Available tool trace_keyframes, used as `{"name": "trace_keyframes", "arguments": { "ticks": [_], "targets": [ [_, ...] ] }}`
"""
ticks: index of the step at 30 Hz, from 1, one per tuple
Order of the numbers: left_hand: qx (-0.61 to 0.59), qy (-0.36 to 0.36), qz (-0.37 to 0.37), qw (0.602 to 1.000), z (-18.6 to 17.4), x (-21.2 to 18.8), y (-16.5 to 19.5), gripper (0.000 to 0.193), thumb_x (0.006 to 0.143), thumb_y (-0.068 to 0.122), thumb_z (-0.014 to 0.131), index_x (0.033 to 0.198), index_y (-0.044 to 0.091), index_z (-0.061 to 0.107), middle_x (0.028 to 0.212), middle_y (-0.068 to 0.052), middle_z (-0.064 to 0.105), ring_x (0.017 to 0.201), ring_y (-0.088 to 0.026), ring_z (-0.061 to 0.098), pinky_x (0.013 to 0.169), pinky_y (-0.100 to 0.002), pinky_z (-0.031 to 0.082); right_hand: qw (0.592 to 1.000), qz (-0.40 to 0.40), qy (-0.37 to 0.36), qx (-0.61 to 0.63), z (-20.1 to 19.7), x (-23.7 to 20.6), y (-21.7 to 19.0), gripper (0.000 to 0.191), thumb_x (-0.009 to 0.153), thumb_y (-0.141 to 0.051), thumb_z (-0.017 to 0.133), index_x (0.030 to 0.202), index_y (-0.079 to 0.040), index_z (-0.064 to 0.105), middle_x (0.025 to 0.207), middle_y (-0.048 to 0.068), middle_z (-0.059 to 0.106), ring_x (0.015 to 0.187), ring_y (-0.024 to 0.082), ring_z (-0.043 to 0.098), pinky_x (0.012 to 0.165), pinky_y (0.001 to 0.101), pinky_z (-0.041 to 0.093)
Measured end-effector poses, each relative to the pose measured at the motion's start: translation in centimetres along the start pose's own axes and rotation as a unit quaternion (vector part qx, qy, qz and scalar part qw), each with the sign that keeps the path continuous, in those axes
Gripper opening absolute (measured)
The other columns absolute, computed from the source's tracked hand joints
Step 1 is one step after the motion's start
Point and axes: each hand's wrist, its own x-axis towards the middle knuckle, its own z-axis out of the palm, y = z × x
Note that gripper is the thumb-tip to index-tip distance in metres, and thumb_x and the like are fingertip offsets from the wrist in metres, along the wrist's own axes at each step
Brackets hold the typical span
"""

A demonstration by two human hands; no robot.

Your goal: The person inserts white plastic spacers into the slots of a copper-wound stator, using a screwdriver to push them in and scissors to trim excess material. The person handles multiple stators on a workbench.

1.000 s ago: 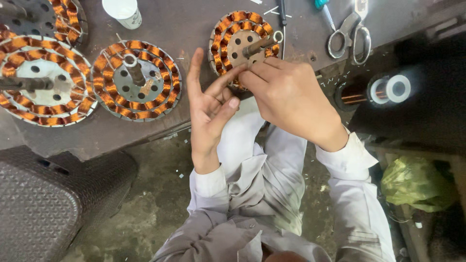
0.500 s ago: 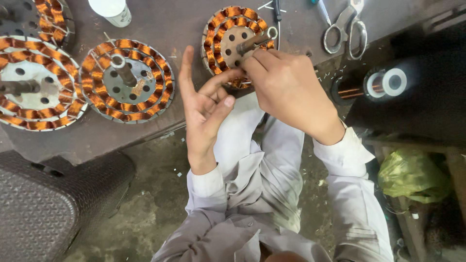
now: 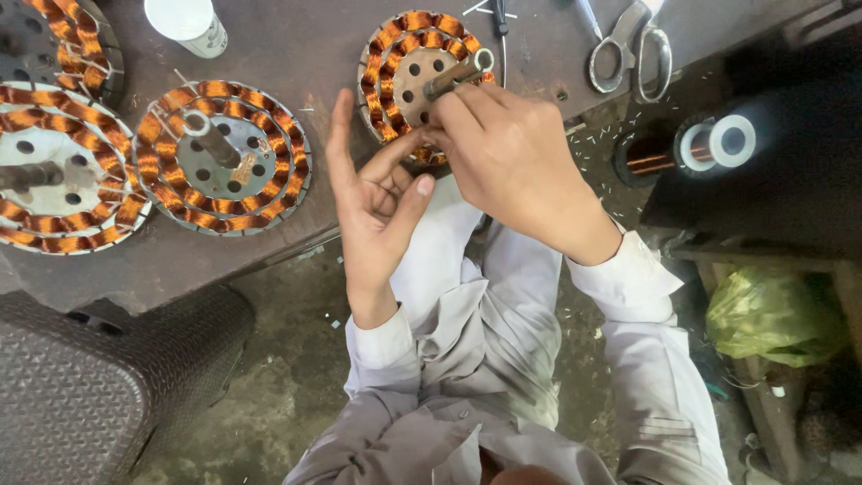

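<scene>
A round motor stator point(image 3: 404, 54) wound with copper coils lies on the dark worktable point(image 3: 296, 45), a metal shaft sticking up from its centre. My right hand point(image 3: 512, 162) covers the stator's near edge with its fingers curled together, pinching something small that I cannot make out. My left hand point(image 3: 373, 207) is held palm up beside it, fingers spread, thumb and fingertips meeting the right hand's fingers at the stator's rim. Both wrists wear pale grey sleeves.
Two more copper-wound stators point(image 3: 220, 157) point(image 3: 58, 171) lie to the left, another at the top left corner. A white cup point(image 3: 189, 22) stands behind them. Scissors point(image 3: 628, 45) lie at top right. A copper wire spool point(image 3: 691, 148) sits right. A dark woven stool point(image 3: 90, 386) stands lower left.
Both hands keep the same pose at the stator's rim; the fingers shift slightly. The view has drifted a little, with the table sliding left in the picture.
</scene>
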Motion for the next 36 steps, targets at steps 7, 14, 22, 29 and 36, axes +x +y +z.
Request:
{"name": "trace_keyframes", "arguments": {
  "ticks": [7,14,22,29,36],
  "targets": [
    [0.007,-0.001,0.019,1.0,0.3,-0.1,-0.2,0.096,0.1,-0.014,0.068,0.169,0.012,0.006,0.125,-0.019,0.07,0.073,-0.004,0.053,0.069,-0.016,0.043,0.996,-0.032,-0.034,0.073,-0.5,0.5,1.1,0.028,0.088,0.0,0.072,0.116,-0.006,0.069,0.095,0.009,0.067,0.084,0.03,0.068,0.066,0.0404,0.051],
    [-0.003,0.021,0.023,1.0,0.8,-0.1,-0.6,0.087,0.103,-0.015,0.063,0.17,0.011,0.013,0.125,-0.018,0.07,0.084,-0.006,0.06,0.079,-0.019,0.05,0.992,-0.007,-0.024,0.122,-0.5,0.6,0.9,0.018,0.095,-0.007,0.076,0.11,-0.004,0.069,0.092,0.012,0.067,0.076,0.032,0.067,0.065,0.0406,0.051],
    [0.024,0.029,0.049,0.998,0.3,0.2,-0.4,0.068,0.103,-0.008,0.065,0.161,0.004,0.032,0.139,-0.016,0.063,0.078,-0.005,0.056,0.076,-0.021,0.049,0.936,0.155,0.227,0.218,2.1,-7.0,-0.1,0.015,0.107,-0.006,0.07,0.118,0.0,0.061,0.099,0.009,0.065,0.078,0.017,0.062,0.069,0.0278,0.048],
    [0.131,0.138,0.141,0.971,1.2,-0.1,0.9,0.027,0.114,0.009,0.059,0.14,0.0,0.059,0.125,-0.011,0.069,0.089,-0.007,0.061,0.082,-0.021,0.053,0.783,0.442,0.309,0.311,15.9,-15.8,2.1,0.023,0.11,-0.015,0.057,0.091,-0.002,0.056,0.074,-0.001,0.056,0.065,0.004,0.048,0.059,0.0233,0.04],
    [0.451,0.12,0.259,0.846,6.5,3.4,3.8,0.039,0.101,0.022,0.079,0.135,0.012,0.061,0.127,-0.005,0.068,0.109,-0.022,0.065,0.096,-0.032,0.053,0.851,0.432,0.129,0.27,18.8,-16.5,8.9,0.023,0.095,-0.013,0.063,0.109,0.005,0.067,0.091,0.014,0.074,0.08,0.021,0.07,0.075,0.0326,0.054]
  ]
}}
